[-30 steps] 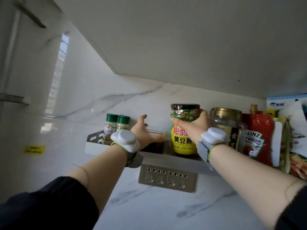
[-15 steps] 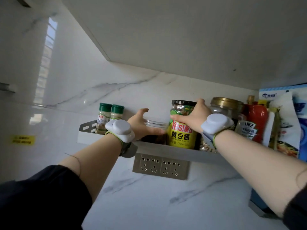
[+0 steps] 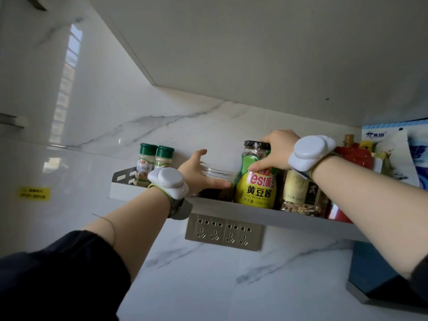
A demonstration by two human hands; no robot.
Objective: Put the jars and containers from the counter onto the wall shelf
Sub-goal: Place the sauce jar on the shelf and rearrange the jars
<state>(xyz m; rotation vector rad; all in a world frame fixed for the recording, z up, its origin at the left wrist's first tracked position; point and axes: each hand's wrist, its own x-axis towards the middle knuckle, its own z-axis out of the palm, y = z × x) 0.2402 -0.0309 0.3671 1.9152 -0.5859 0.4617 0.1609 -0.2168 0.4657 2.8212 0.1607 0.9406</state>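
A white wall shelf [image 3: 254, 210] runs across the marble wall. On it stands a soybean paste jar [image 3: 256, 188] with a yellow-green label and black lid. My right hand [image 3: 274, 151] is shut around its upper part. Left of it sits a short clear container [image 3: 216, 176] with dark contents. My left hand [image 3: 199, 173] grips that container from its left side, thumb across the front. A glass jar [image 3: 301, 195] with a dark label stands right of the paste jar, partly hidden by my right wrist.
Two green-capped spice bottles [image 3: 154, 162] stand at the shelf's left end. A red ketchup bottle [image 3: 354, 158] and packets [image 3: 393, 154] crowd the right end. A cabinet underside [image 3: 254, 54] hangs close above. A socket strip [image 3: 223, 231] sits below the shelf.
My right hand has shifted higher on the paste jar, toward its lid. The jar stands on the shelf beside the short container. My left hand stays on the container.
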